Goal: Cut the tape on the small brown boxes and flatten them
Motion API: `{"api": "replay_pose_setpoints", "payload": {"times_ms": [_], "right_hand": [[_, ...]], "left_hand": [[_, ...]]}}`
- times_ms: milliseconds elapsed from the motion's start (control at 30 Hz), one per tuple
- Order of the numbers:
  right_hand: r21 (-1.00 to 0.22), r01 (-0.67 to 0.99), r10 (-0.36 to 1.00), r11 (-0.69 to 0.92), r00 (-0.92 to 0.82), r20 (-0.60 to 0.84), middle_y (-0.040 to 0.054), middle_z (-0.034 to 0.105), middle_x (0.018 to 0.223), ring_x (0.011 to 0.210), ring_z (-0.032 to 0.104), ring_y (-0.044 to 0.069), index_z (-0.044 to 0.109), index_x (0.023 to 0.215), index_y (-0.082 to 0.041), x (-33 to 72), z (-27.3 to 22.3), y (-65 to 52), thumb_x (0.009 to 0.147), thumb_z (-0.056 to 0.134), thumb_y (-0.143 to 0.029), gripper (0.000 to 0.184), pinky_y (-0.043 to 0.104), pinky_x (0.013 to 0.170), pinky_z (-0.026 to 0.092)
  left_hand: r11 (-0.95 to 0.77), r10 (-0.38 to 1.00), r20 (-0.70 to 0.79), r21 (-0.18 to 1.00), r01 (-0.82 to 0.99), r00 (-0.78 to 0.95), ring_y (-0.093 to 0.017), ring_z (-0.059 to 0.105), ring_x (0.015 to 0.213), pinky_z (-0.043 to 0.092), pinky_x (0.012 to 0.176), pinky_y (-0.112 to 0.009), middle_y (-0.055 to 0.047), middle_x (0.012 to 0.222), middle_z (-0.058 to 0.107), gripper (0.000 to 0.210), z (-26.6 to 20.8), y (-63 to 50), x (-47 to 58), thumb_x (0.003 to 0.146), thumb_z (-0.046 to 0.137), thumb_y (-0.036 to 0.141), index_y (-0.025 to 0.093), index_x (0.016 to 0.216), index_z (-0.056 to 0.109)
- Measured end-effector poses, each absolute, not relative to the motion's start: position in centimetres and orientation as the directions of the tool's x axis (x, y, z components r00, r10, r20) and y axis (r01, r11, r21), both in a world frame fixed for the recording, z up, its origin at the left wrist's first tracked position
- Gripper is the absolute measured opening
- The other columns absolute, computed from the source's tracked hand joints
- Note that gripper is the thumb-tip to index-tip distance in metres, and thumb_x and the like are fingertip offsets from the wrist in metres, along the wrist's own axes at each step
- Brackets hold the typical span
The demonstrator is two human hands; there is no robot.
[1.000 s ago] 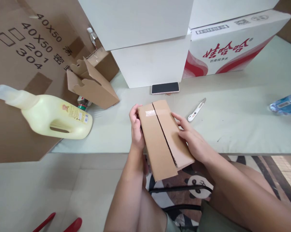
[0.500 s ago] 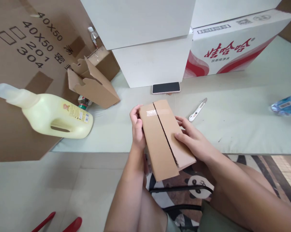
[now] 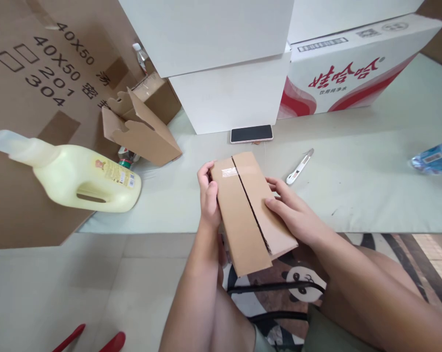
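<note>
Between my hands is a small brown cardboard box [image 3: 239,215], tilted, with its near end out past the table's front edge. A dark seam runs along its top between two flaps, and a strip of clear tape crosses the far end. My left hand [image 3: 208,195] is closed on the box's far left side, the thumb at the edge. My right hand [image 3: 292,210] grips the right side, its thumb on the top flap and fingertips partly hidden. Just beyond the right hand lies a white utility knife [image 3: 299,167], blade end pointing away.
A phone [image 3: 251,134] lies before stacked white boxes [image 3: 228,98]. On the left are an open cardboard carton [image 3: 147,137] and a large pale-yellow jug [image 3: 85,178]. A water bottle [image 3: 435,159] lies at the right. The table's front edge [image 3: 389,231] runs under my forearms.
The view has shifted very slightly. My hands hold the box in the same grip, and nothing else has visibly moved.
</note>
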State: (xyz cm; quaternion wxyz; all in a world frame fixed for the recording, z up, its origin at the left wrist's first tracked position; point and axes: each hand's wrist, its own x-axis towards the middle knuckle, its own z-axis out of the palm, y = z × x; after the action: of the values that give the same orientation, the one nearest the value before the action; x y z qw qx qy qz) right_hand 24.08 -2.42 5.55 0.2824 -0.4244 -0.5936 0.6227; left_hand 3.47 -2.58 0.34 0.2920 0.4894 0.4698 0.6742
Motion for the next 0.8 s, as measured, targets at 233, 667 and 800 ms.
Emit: {"api": "replay_pose_setpoints", "payload": {"times_ms": [233,667,800], "right_hand": [[-0.982,0.137,0.856,-0.129,-0.484,-0.18,0.0148,0.054,0.145,0.121,0.06,0.031,0.045,0.139,-0.026,24.0,5.4,-2.4,0.091,0.052,-0.051,0.055,0.055,0.103,0.049],[-0.98,0.098,0.856,-0.171,-0.478,-0.197,0.0135,0.053,0.144,0.123,0.057,0.031,0.044,0.138,-0.027,23.8,5.2,-2.5,0.09,0.053,-0.051,0.054,0.053,0.103,0.048],[-0.982,0.084,0.856,-0.167,-0.482,-0.187,0.0133,0.053,0.144,0.122,0.057,0.03,0.043,0.138,-0.026,23.8,5.1,-2.5,0.091,0.052,-0.051,0.054,0.052,0.103,0.048]], "left_hand": [[-0.374,0.869,0.351,0.927,0.001,-0.35,-0.028,0.049,0.131,0.039,0.112,-0.046,-0.007,0.139,0.053,0.047,1.0,-2.8,3.7,0.093,0.052,0.058,0.03,0.13,0.054],[-0.353,0.864,0.32,0.935,-0.014,-0.388,-0.026,0.054,0.12,0.044,0.104,-0.042,-0.007,0.129,0.058,0.041,1.9,-3.0,4.0,0.091,0.055,0.051,0.028,0.124,0.057],[-0.359,0.861,0.326,0.933,-0.013,-0.39,-0.025,0.054,0.118,0.044,0.103,-0.04,-0.007,0.127,0.058,0.04,1.9,-3.0,4.0,0.09,0.056,0.051,0.028,0.123,0.058]]}}
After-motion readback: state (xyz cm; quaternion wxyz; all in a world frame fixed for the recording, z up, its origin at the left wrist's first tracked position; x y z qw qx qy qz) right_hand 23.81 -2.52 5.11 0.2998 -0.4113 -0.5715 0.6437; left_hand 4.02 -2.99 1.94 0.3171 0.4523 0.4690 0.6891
